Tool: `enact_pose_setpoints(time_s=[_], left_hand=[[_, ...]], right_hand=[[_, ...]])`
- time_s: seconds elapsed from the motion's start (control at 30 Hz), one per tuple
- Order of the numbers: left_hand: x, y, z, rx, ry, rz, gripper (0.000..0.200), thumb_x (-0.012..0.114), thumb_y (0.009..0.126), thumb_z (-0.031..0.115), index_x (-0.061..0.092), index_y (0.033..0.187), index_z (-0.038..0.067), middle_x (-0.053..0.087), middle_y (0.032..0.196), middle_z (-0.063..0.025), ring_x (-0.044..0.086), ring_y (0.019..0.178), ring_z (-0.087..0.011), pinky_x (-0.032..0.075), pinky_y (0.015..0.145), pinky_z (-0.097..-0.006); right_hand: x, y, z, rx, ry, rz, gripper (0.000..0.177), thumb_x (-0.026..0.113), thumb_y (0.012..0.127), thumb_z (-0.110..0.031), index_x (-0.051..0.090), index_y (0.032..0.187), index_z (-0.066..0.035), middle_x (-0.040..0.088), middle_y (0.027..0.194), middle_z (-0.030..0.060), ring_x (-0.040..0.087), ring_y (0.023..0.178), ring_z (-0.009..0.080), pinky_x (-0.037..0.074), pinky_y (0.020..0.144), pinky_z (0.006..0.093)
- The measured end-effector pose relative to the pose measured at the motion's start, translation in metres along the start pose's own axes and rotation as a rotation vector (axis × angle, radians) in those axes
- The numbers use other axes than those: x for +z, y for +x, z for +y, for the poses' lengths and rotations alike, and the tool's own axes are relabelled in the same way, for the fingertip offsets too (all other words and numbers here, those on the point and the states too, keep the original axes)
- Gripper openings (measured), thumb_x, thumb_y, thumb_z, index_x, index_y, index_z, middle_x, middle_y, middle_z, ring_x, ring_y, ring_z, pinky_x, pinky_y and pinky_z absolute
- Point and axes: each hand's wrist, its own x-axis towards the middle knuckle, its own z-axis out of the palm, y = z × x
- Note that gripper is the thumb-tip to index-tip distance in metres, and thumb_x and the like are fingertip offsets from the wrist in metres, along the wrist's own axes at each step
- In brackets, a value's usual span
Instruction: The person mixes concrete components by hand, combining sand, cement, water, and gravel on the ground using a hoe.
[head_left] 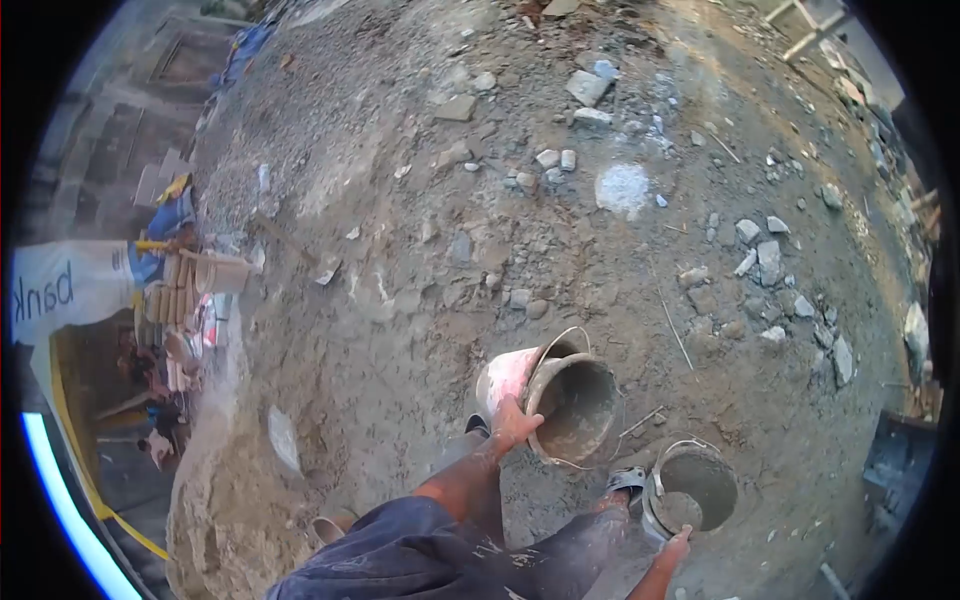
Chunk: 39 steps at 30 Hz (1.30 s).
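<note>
My left hand [512, 426] is closed on the near side of a pair of buckets, one sitting inside the other. The inner bucket [577, 408] is tilted, its grey, cement-smeared inside facing up. Around it, the outer bucket [507, 374] shows a pale wall with a pinkish patch. Lower right, my right hand [676, 548] grips the near rim of another bucket [712, 487], also coated grey inside, with a wire handle. Part of its fingers is hidden. That bucket is beside my right foot [627, 479].
Broken stones [768, 262] lie scattered to the right, with more rubble [588, 88] ahead. A whitish powder patch [622, 190] marks the ground. On the left, beyond a dirt edge, are stacked bags [170, 305], a banner [75, 288] and people lower down. A small container [333, 524] lies near my left leg.
</note>
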Motion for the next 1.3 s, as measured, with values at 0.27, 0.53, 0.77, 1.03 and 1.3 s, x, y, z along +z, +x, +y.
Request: enact_pose_setpoints(time_s=[0.27, 0.53, 0.77, 1.03, 1.3], left_hand=[[-0.108, 0.013, -0.141, -0.373, -0.755, 0.418, 0.078, 0.065, 0.062, 0.030, 0.033, 0.122, -0.006, 0.050, 0.111, -0.0241, 0.050, 0.104, -0.0331, 0.039, 0.087, -0.0367], [-0.143, -0.051, -0.222, -0.859, -1.853, 0.792, 0.037, 0.059, 0.068, 0.020, 0.053, 0.099, 0.001, 0.056, 0.084, -0.0047, 0.049, 0.063, -0.0111, 0.040, 0.053, -0.0253], [-0.165, -0.104, -0.262, -1.117, -1.366, 1.272, 0.044, 0.059, 0.065, 0.011, 0.048, 0.106, -0.002, 0.056, 0.101, -0.0095, 0.054, 0.087, -0.0197, 0.044, 0.070, -0.0294], [-0.289, -0.077, -0.229, -1.277, -1.071, 1.087, 0.043, 0.061, 0.063, 0.009, 0.051, 0.103, -0.005, 0.059, 0.096, -0.0134, 0.057, 0.086, -0.0203, 0.043, 0.076, -0.0302], [-0.401, 0.120, -0.200, -0.965, -1.284, 1.000, 0.026, 0.064, 0.069, 0.023, 0.053, 0.083, 0.003, 0.052, 0.071, -0.0017, 0.048, 0.059, -0.0095, 0.038, 0.052, -0.0231]], right_hand=[[0.165, -0.162, -0.132, -0.419, -0.644, -0.174, 0.059, 0.052, 0.081, -0.038, 0.049, 0.107, 0.014, 0.054, 0.108, 0.0172, 0.055, 0.091, 0.0247, 0.043, 0.082, 0.0336], [0.467, -0.333, -0.118, -0.803, -0.861, -0.787, 0.047, 0.053, 0.082, -0.021, 0.040, 0.118, 0.004, 0.051, 0.109, 0.0109, 0.051, 0.093, 0.0214, 0.043, 0.081, 0.0345], [0.547, -0.623, -0.031, -0.784, -0.983, -1.448, 0.065, 0.067, 0.072, -0.032, 0.036, 0.116, 0.005, 0.053, 0.101, 0.0151, 0.053, 0.080, 0.0181, 0.046, 0.064, 0.0320], [0.528, -0.607, -0.004, -1.193, -2.007, -1.535, 0.082, 0.064, 0.066, -0.050, 0.039, 0.118, 0.008, 0.047, 0.113, 0.0287, 0.047, 0.107, 0.0360, 0.038, 0.088, 0.0378], [0.699, -0.558, -0.130, -1.158, -1.395, -1.287, 0.027, 0.063, 0.074, -0.018, 0.051, 0.091, -0.002, 0.053, 0.070, 0.0071, 0.054, 0.062, 0.0193, 0.045, 0.056, 0.0284]])
